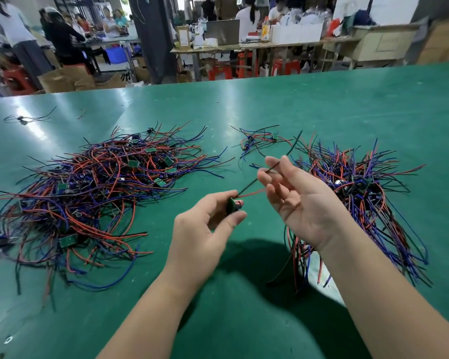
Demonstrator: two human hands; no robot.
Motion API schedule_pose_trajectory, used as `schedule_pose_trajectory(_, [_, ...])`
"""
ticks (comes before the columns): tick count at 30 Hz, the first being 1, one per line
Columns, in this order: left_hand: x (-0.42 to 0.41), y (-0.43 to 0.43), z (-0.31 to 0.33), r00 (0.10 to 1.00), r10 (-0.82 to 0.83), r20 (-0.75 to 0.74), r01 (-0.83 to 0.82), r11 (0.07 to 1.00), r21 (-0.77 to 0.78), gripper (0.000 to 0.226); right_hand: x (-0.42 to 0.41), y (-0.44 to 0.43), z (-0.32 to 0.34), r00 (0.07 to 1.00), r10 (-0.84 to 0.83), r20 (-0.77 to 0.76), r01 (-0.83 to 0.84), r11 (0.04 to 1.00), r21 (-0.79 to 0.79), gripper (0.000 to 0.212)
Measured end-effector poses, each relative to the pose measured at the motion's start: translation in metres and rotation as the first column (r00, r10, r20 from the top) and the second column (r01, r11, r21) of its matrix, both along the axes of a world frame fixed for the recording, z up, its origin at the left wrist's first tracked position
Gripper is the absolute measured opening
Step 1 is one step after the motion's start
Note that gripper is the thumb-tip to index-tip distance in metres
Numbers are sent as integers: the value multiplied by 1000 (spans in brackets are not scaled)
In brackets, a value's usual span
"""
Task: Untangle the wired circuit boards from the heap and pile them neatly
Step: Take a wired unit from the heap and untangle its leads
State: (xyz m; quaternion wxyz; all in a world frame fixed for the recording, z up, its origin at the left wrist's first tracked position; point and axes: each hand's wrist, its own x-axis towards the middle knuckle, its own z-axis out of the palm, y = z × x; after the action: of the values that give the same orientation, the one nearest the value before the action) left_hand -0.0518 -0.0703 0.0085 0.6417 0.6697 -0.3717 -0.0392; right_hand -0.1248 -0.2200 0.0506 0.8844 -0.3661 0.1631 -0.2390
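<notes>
A big tangled heap (pixel 94 193) of small green circuit boards with red, blue and black wires lies on the left of the green table (pixel 322 104). A tidier pile (pixel 358 193) of the same boards sits on the right, partly behind my right forearm. My left hand (pixel 205 224) pinches one small green board (pixel 232 204) above the table between the two. Its black wire (pixel 290 151) and red wire (pixel 252 193) run up and right to my right hand (pixel 296 195), whose palm faces up with fingers loosely curled around them.
A small loose cluster of boards and wires (pixel 259 141) lies behind my hands. One stray wired part (pixel 24 119) lies at the far left. Beyond the table's far edge are workbenches, boxes, red stools and several people.
</notes>
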Motion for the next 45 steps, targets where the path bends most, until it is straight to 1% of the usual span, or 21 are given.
schedule_pose_trajectory(1, [-1, -1, 3, 977, -52, -205, 38, 997, -74, 27, 0, -3, -1, 1000, 5, -1, -5, 1000, 20, 20])
schedule_pose_trajectory(2, [-1, -2, 6, 927, -108, -360, 69, 990, -121, 29, 0, -4, -2, 1000, 11, -24, -11, 1000, 8, 16])
schedule_pose_trajectory(3, [0, -2, 8, 864, -167, -476, 108, 983, -148, 30, 1, -5, -4, 998, 17, -68, -20, 999, -48, 15])
schedule_pose_trajectory(5, [2, 0, 12, 727, -276, -629, 191, 961, -201, 32, 1, 1, -8, 981, 76, -179, -116, 967, -226, 19])
schedule_pose_trajectory(6, [3, 1, 13, 685, -307, -661, 227, 952, -207, 33, 1, 5, -10, 967, 119, -226, -186, 934, -306, 17])
schedule_pose_trajectory(8, [4, 5, 13, 672, -339, -658, 302, 937, -175, 33, 2, 14, -15, 943, 163, -289, -280, 858, -430, 24])
schedule_pose_trajectory(10, [4, 6, 12, 703, -355, -616, 367, 923, -113, 32, 2, 18, -16, 944, 95, -317, -259, 808, -529, 29])
schedule_pose_trajectory(13, [3, 5, 10, 770, -327, -548, 399, 917, 14, 31, 2, 12, -20, 943, 67, -327, -256, 772, -582, 15])
schedule_pose_trajectory(15, [0, 4, 9, 789, -274, -550, 369, 927, 67, 27, 3, 12, -22, 936, 75, -343, -280, 749, -601, 6])
schedule_pose_trajectory(17, [-1, 2, 7, 806, -188, -561, 289, 952, 97, 23, 4, 13, -24, 930, 46, -364, -280, 730, -624, 7])
schedule_pose_trajectory(20, [-1, 1, 3, 877, -53, -478, 137, 980, 142, 8, 5, 14, -27, 925, 11, -380, -280, 698, -659, 8])
schedule_pose_trajectory(22, [0, 0, 4, 890, -32, -455, 110, 983, 145, 4, 5, 15, -27, 936, -37, -349, -224, 701, -677, 7])
schedule_pose_trajectory(24, [-1, -1, 7, 860, -69, -506, 139, 985, 102, 4, 6, 12, -25, 951, -101, -291, -125, 737, -665, 13])
schedule_pose_trajectory(26, [-2, 0, 11, 821, -124, -557, 186, 981, 55, 8, 4, 3, -19, 958, -175, -229, -9, 776, -631, 12])
schedule_pose_trajectory(28, [-3, 2, 14, 796, -178, -578, 245, 969, 40, 14, 1, -10, -11, 959, -218, -180, 85, 830, -551, 11])
schedule_pose_trajectory(31, [-5, 3, 16, 774, -242, -585, 325, 945, 38, 16, -5, -21, -7, 975, -172, -144, 106, 919, -379, 9])
schedule_pose_trajectory(33, [-5, 2, 17, 768, -258, -586, 355, 933, 54, 16, -4, -22, -7, 978, -169, -125, 119, 935, -335, 11])
schedule_pose_trajectory(35, [-5, 3, 17, 757, -279, -591, 394, 916, 72, 13, -4, -25, -6, 967, -243, -79, 210, 930, -300, 12])
schedule_pose_trajectory(38, [-7, 5, 16, 745, -315, -588, 444, 892, 85, 12, -7, -32, -3, 927, -374, -7, 358, 892, -276, 12])
schedule_pose_trajectory(43, [-9, 5, 17, 718, -350, -601, 506, 856, 106, 11, -7, -28, -6, 911, -411, 3, 381, 840, -385, 10])
schedule_pose_trajectory(45, [-7, 8, 17, 697, -365, -617, 551, 823, 135, 8, -6, -25, -6, 895, -445, 13, 403, 797, -449, 10])
